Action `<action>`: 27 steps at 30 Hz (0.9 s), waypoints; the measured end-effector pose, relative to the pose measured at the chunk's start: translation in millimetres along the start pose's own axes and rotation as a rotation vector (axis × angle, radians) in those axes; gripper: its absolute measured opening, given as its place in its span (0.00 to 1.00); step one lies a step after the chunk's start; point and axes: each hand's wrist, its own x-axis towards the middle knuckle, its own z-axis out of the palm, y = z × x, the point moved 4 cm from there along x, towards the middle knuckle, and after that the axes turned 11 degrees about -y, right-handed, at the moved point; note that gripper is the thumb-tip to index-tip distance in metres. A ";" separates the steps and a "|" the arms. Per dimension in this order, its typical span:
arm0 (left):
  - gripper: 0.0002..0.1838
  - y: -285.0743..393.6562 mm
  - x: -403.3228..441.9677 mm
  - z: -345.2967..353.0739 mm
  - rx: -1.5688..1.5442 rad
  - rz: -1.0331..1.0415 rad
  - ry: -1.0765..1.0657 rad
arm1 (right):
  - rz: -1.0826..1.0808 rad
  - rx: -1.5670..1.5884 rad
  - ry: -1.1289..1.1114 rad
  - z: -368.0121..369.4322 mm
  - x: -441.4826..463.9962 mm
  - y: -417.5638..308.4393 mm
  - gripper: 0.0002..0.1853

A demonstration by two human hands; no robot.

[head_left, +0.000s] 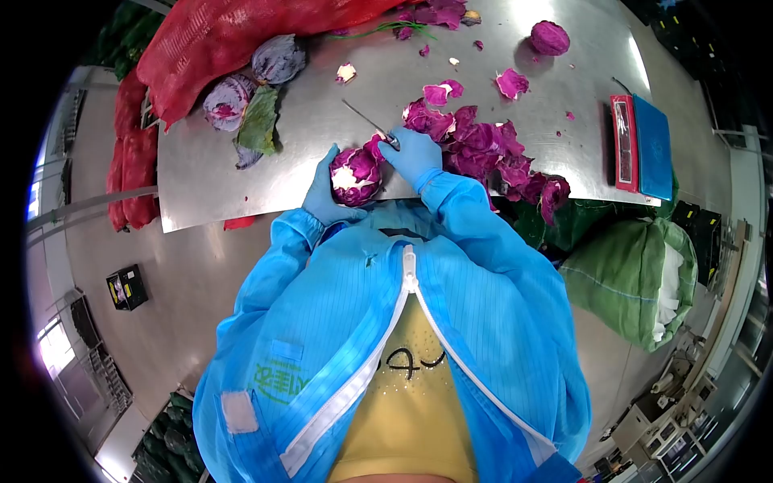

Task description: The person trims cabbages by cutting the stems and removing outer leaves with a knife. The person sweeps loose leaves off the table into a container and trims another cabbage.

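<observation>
My left hand (324,191), in a blue glove, is wrapped round the left side of a red cabbage (355,175) at the table's near edge. A pale patch shows on top of the cabbage. My right hand (415,157), also gloved, grips a knife (364,117), its thin blade pointing up and left over the table. A purple leaf at the cabbage's upper right lies against my right fingers; whether they pinch it I cannot tell. Loose purple leaves (483,149) are heaped just right of my right hand.
On the metal table (322,88), two untrimmed cabbages (279,59) lie beside a red mesh sack (209,48). A trimmed cabbage (550,38) sits at the far right. Red and blue boxes (651,146) stand at the right edge. A green sack (620,278) is on the floor.
</observation>
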 end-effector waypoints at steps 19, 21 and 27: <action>0.59 0.9 20.3 14.7 -0.238 0.124 0.054 | -0.164 0.668 0.266 -4.6 -22.6 46.2 0.32; 0.59 -1.7 28.6 21.5 -0.129 0.195 0.041 | -0.168 0.559 0.087 18.3 -9.0 43.0 0.32; 0.58 -15.8 33.9 34.9 -0.104 0.160 0.029 | -0.184 0.912 -0.237 43.3 6.4 64.0 0.29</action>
